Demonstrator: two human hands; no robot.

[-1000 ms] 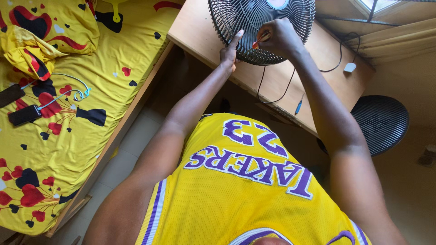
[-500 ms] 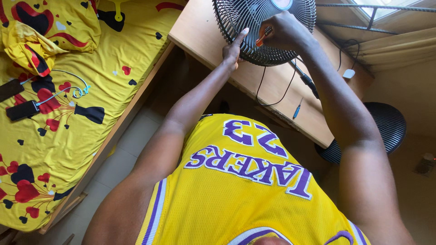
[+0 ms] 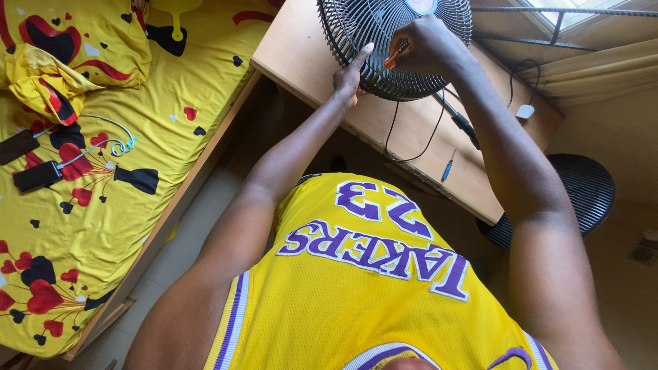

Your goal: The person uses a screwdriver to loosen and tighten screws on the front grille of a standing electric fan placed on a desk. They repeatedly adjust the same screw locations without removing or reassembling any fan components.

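Observation:
A black wire-grille fan (image 3: 370, 27) lies on a wooden desk (image 3: 301, 55). My left hand (image 3: 349, 75) rests on the grille's near rim, fingers together and pointing up. My right hand (image 3: 425, 44) is closed around a screwdriver (image 3: 389, 60) with an orange handle, its tip against the grille close to my left fingertips. I wear a yellow sleeveless jersey (image 3: 356, 288) with purple trim.
A black power cord (image 3: 411, 137) and a small blue screwdriver (image 3: 447, 166) lie on the desk. A second black fan grille (image 3: 582, 188) sits on the floor at right. At left, a bed with a yellow patterned sheet (image 3: 103, 205) holds two dark phones (image 3: 34, 175) and a cable.
The view has tilted slightly. Both hands stay at the fan grille; my right hand has shifted a little along the rim with the screwdriver.

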